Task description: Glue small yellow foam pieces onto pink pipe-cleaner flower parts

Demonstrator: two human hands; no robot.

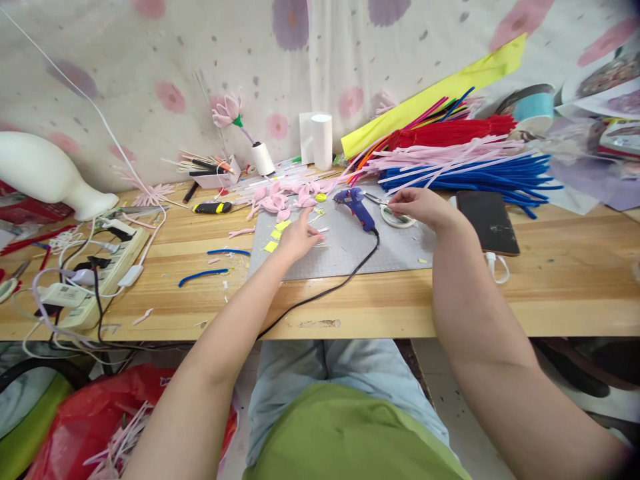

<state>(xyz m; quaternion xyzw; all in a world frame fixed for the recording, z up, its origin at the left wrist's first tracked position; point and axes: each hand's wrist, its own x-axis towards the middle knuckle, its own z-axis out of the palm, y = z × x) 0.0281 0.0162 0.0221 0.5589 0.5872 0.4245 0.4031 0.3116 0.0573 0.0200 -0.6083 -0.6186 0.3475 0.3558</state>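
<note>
My left hand [299,238] reaches over the grey mat [345,257] with its fingers apart, beside yellow paper squares [271,247] and small white scraps. Just beyond its fingertips lie pink fuzzy petals [275,200] and a small yellow piece [321,197]. My right hand [415,205] is at the mat's right side, fingers closed on the handles of metal scissors [376,199], whose blades point left. Under that hand is a white tape roll [397,217]. A blue glue gun [357,208] lies on the mat between my hands, its black cord running toward the table's front edge.
Bundles of blue [470,177], pink and red stems lie at the back right, with a black phone [487,222] nearer. On the left are a power strip [113,270] with cables, a yellow-black cutter [213,208] and a white mannequin head [45,167].
</note>
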